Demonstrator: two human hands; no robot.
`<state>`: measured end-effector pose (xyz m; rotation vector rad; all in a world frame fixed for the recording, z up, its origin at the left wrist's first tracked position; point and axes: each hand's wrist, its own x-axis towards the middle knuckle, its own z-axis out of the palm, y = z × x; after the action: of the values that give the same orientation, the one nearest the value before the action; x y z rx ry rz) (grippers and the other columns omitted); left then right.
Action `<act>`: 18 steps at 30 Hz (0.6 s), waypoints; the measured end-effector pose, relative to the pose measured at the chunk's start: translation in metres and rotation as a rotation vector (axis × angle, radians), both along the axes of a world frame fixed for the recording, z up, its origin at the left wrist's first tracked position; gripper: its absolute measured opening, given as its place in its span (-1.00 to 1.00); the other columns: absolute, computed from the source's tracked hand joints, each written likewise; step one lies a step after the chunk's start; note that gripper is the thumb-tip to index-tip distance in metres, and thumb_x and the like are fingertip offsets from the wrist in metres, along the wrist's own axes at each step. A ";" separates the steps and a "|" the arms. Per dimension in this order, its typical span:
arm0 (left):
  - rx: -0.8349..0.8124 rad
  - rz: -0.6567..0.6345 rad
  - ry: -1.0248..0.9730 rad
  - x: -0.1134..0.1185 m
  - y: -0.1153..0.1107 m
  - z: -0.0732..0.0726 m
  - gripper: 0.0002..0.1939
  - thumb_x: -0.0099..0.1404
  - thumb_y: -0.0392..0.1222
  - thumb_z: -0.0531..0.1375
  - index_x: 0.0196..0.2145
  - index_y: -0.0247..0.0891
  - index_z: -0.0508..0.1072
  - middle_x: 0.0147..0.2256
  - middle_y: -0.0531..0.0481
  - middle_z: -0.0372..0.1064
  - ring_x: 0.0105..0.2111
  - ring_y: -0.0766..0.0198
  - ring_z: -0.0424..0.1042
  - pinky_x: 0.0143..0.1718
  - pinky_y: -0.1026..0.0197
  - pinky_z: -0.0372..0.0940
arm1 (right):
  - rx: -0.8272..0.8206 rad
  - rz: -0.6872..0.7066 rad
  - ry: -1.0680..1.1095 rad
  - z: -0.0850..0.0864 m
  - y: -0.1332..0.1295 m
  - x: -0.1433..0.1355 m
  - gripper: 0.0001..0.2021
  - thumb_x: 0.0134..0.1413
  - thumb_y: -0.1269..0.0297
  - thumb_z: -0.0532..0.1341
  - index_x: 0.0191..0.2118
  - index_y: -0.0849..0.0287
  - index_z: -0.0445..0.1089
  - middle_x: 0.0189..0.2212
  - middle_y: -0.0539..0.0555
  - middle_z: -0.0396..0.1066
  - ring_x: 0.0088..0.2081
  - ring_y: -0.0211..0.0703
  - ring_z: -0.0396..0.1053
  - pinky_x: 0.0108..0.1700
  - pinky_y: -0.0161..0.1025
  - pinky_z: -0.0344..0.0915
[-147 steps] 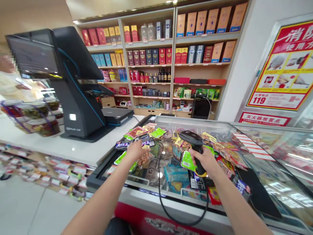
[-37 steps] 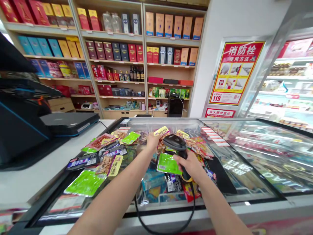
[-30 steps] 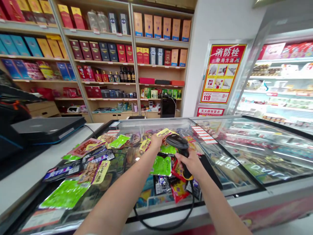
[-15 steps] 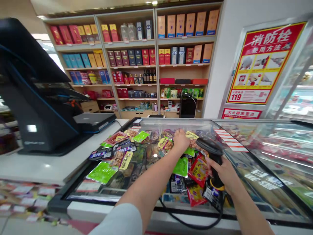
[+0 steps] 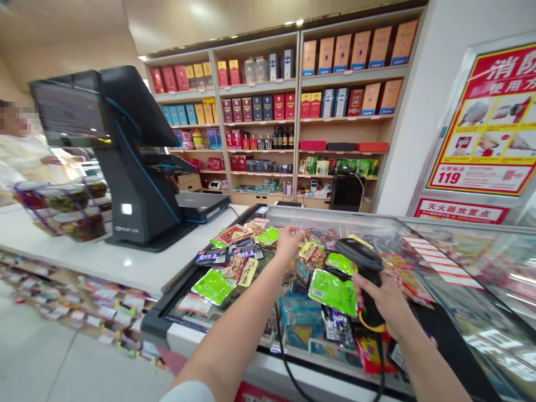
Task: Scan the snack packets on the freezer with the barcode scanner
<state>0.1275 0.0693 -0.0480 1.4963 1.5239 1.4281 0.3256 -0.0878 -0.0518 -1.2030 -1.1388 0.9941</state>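
My right hand is wrapped round the handle of a black barcode scanner with a yellow ring near its base and a cable hanging down. Below and left of the scanner head lie green snack packets. My left hand is over the far part of the glass top, its fingers drawn together. Whether anything is between them I cannot make out. Beside it are a brown snack packet with a yellow label and a small green packet. Red packets and a black packet lie nearer me.
The packets rest on a glass-topped freezer. On the left counter stand a checkout terminal and lidded jars. A person is at far left. Shelves of boxed bottles line the back.
The view has turned left, bringing the jars and the person into sight. My left hand has moved left among the packets. The scanner stays in my right hand.
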 end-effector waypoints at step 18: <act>-0.266 -0.201 1.140 -0.183 -0.039 0.000 -0.19 -0.32 -0.33 0.42 0.00 -0.14 0.47 -0.04 -0.25 0.40 -0.05 -0.11 0.42 -0.04 0.10 0.25 | -0.047 0.267 -0.103 0.015 0.022 -0.097 -0.62 -0.29 -0.01 0.33 -0.50 0.12 0.20 -0.76 -0.15 0.24 -0.73 -0.31 0.19 -0.65 -0.31 0.17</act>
<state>-0.0557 0.0303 -0.0482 2.3400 1.9423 0.1332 0.2284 -0.0655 -0.0369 -1.1703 -1.3901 1.1757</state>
